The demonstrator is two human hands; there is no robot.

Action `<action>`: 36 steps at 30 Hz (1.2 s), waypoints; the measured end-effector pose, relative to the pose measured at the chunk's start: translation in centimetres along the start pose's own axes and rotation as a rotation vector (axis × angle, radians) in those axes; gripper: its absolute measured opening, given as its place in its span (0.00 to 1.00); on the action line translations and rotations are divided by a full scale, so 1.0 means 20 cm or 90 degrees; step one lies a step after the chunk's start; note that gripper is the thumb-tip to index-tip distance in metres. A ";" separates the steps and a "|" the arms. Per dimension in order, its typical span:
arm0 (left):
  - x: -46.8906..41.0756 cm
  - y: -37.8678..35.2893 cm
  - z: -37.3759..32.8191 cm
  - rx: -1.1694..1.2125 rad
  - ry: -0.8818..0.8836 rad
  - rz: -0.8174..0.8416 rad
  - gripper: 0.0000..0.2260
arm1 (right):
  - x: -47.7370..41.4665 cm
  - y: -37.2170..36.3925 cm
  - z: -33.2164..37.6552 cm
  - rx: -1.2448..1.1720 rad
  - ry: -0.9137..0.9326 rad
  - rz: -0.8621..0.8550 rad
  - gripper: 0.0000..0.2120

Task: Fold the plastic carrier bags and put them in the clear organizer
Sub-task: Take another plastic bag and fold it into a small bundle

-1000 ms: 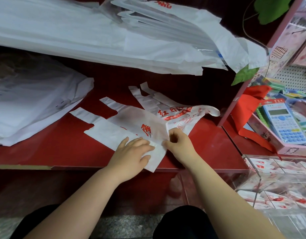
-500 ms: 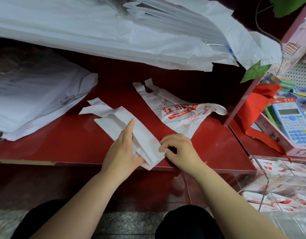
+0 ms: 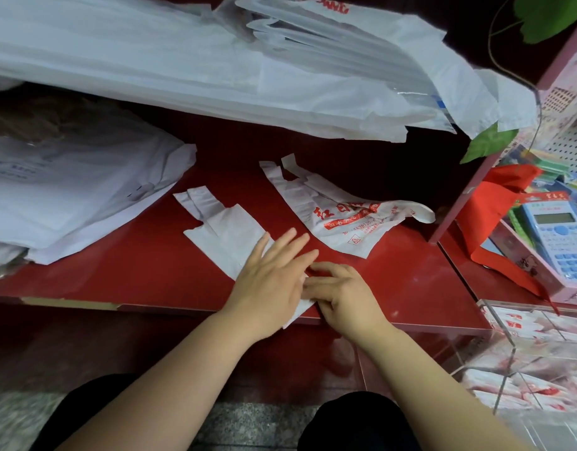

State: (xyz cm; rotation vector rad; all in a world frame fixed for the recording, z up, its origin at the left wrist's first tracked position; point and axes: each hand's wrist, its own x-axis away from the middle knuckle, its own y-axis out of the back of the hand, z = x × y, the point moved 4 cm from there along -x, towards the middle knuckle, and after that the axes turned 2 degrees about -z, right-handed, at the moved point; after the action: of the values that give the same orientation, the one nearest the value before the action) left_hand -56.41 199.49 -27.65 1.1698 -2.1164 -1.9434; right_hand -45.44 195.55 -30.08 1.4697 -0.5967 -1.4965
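- The left hand (image 3: 271, 281) lies flat with fingers straight and spread, pressing the folded bag (image 3: 222, 237) onto the red counter (image 3: 134, 275); I judge this keeps the lengthwise fold from springing open; the bag runs from under the palm out to the left of the fingertips, handles farthest away.
- The right hand (image 3: 344, 296) lies close against the left hand's fingers, its own fingers bent at the bag's near end; whether they pinch the plastic I cannot tell; it looks placed to start the next fold there.
- Just beyond both hands' fingertips lies the printed bag (image 3: 345, 222), unfolded and untouched; probably next.
- The clear organizer (image 3: 511, 359) stands right of the right wrist; folded bags already lie inside.
- Count: two hands; two small bags, one folded, one not; one organizer; two piles of large bags, the far heap (image 3: 215, 76) and the left heap (image 3: 69, 196).
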 end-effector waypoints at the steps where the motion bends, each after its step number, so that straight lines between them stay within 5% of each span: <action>1: -0.03 -0.04 0.01 -0.014 0.013 0.060 0.22 | 0.00 0.00 0.01 -0.005 0.016 0.006 0.18; 5: -0.05 -0.12 0.09 -0.062 0.086 0.192 0.22 | 0.03 -0.01 0.01 -0.044 0.012 0.017 0.20; 12: 0.03 -0.10 0.16 0.018 0.137 0.127 0.20 | 0.06 0.02 0.02 -0.123 -0.126 0.024 0.21; 17: 0.19 -0.03 0.27 0.065 0.141 0.159 0.53 | 0.03 0.02 0.05 -0.034 -0.099 0.048 0.30; 20: 0.22 -0.03 0.29 0.051 0.137 0.150 0.57 | 0.03 0.00 0.10 -0.029 -0.020 0.018 0.26; 31: 0.16 -0.01 0.25 0.074 0.179 0.089 0.39 | 0.03 -0.02 0.06 -0.028 -0.058 -0.011 0.05; 36: 0.14 -0.05 0.25 0.065 0.175 0.084 0.24 | 0.05 -0.03 0.03 -0.158 -0.123 -0.055 0.06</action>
State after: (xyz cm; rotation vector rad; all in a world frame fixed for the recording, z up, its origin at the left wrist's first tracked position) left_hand -60.46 202.29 -30.76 1.2008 -2.1071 -1.5379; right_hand -45.99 194.82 -31.09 1.1812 -0.4461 -1.7262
